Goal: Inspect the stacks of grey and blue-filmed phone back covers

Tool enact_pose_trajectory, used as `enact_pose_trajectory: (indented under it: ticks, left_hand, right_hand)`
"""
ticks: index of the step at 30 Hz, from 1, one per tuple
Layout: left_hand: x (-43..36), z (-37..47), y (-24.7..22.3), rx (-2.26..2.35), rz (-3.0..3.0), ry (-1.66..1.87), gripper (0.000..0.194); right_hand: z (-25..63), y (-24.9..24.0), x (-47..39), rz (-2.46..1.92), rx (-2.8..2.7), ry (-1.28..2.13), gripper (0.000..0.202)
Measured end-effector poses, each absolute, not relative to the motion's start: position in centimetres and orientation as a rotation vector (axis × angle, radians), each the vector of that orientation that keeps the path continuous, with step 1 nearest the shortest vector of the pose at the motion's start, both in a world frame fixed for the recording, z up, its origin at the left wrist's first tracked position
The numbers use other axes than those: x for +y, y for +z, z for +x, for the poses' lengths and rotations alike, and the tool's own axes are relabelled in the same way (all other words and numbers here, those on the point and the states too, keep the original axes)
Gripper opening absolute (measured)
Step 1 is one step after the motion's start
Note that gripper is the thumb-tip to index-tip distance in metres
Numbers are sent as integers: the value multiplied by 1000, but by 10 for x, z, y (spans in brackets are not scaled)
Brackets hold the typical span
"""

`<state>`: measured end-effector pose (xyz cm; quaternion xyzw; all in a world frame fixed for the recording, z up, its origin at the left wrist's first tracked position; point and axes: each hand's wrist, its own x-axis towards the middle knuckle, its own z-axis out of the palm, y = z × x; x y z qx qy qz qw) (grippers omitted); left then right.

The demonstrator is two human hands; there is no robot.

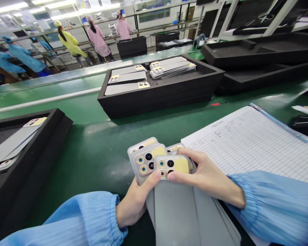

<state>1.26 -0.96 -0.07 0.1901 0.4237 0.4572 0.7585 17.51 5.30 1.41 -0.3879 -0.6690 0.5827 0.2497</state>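
Note:
Several grey phone back panels (pixel 176 212) with camera openings and yellow film are fanned out at the bottom centre. My left hand (pixel 137 198) is closed round their left side, its thumb at the lower left of the top panel's camera block. From the right, my right hand (pixel 205 172) pinches the top panel's camera end between thumb and fingers. The undersides of the panels and most of my left fingers are hidden.
A black tray (pixel 159 99) with stacked panels stands ahead, another black tray (pixel 53 133) at the left. Empty-looking black trays (pixel 246 80) are stacked back right. A printed form (pixel 236 143) lies right. Several people work in the background.

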Motion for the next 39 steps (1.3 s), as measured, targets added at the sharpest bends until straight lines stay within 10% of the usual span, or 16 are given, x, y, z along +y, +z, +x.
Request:
enact_pose_trajectory:
  ticks: [19,39]
  left_hand:
    - [-11,10,2,763,546,876,32]
    - [-12,8,-6,745,656,820,56]
  right_hand:
    - [194,14,77,-985,-1756,1219,25]
    - [177,15,51,-980,-1719,1755,21]
